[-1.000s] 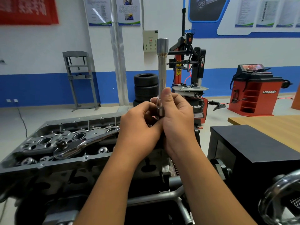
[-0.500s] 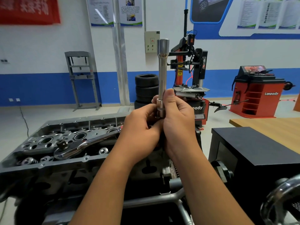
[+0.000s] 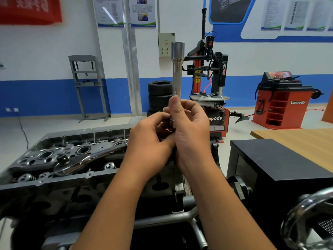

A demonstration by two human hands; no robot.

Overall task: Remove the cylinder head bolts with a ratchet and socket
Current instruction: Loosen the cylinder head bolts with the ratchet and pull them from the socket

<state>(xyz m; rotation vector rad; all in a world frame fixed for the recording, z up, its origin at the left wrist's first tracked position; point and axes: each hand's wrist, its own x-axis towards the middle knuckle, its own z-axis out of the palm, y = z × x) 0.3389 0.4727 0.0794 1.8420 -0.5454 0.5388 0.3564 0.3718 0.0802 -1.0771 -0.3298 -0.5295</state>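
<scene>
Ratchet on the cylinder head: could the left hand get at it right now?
Probably yes. The ratchet lies exposed on the cylinder head, nothing over it, but the left hand is busy at the base of the long socket with the right hand.

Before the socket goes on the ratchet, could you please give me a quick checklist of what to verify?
1. Socket held firmly: ok, the right hand grips its lower end and it stands upright.
2. Left hand at the socket's base: ok, its fingers are there, but what they are doing is hidden.
3. Drive end of the socket clear: cannot tell, both hands cover it.
4. Ratchet within reach: ok, it lies on the cylinder head, untouched.
5. Ratchet drive free: ok, a black knob shows on its head and no socket is fitted.
6. Head bolts located: cannot tell from this view.
</scene>
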